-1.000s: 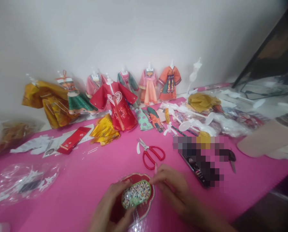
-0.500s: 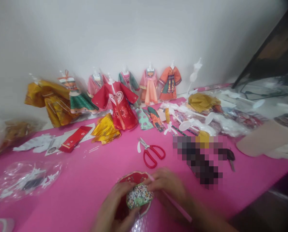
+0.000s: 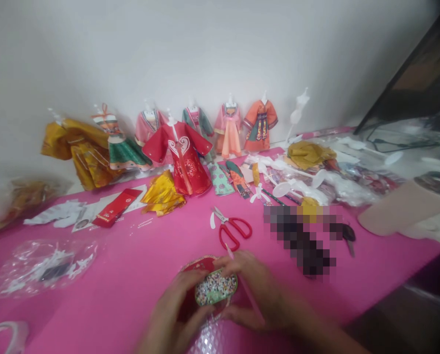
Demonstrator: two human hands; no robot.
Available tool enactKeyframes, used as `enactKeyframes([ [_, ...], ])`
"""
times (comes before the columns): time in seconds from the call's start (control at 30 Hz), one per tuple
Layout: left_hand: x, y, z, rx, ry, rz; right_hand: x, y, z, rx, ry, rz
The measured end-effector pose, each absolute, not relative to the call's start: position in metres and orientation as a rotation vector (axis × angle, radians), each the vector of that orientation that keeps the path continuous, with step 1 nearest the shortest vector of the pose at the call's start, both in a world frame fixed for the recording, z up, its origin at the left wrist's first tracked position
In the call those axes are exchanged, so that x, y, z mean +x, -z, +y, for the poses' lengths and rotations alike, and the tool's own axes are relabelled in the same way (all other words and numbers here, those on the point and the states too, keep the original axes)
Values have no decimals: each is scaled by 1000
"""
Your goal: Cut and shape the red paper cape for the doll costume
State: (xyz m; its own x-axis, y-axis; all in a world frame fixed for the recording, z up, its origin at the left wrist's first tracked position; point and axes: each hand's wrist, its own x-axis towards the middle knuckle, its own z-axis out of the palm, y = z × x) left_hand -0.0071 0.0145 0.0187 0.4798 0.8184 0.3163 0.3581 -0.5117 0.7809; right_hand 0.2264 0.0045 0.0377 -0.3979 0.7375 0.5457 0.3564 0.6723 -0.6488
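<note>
My left hand (image 3: 183, 300) grips the left side of a small oval green-rimmed box (image 3: 216, 298) filled with tiny multicoloured beads. My right hand (image 3: 251, 285) is at the box's right edge, fingers on its rim. A slim pink pen-like stick (image 3: 230, 252) is tucked in that same hand, its pointed end showing past the fingers. Beneath the box lies a red piece with a beaded edge (image 3: 201, 264), mostly covered by my hands. Below, a sheet of shiny clear gems (image 3: 207, 339) is partly visible.
Red-handled scissors (image 3: 230, 230) lie just beyond my hands. Miniature dresses on stands, including a red robe (image 3: 185, 157), line the wall. A plastic bag of white parts (image 3: 57, 265) lies left, a tape roll (image 3: 16, 337) front left, and a tumbler (image 3: 400, 206) right.
The bead box has shifted slightly up and right and lies more level. My right thumb has spread down beside it, and the pink stick has swung to point away from me.
</note>
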Motion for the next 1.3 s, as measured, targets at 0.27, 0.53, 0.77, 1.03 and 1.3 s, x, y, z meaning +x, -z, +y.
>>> enactKeyframes([
  [0.27,-9,-22,15,2193,-947,1017,225,-34,4,-874,-604,-2010],
  [0.53,-6,-26,14,2145,-933,935,227,-35,6,-920,-672,-2004],
  [0.77,-2,-37,13,2231,-968,903,226,-32,7,-844,-651,-1974],
  [1.03,1,-41,14,2304,-987,944,225,-31,8,-807,-600,-2005],
  [1.3,2,-45,14,2306,-1028,886,225,-23,10,-759,-530,-2023],
])
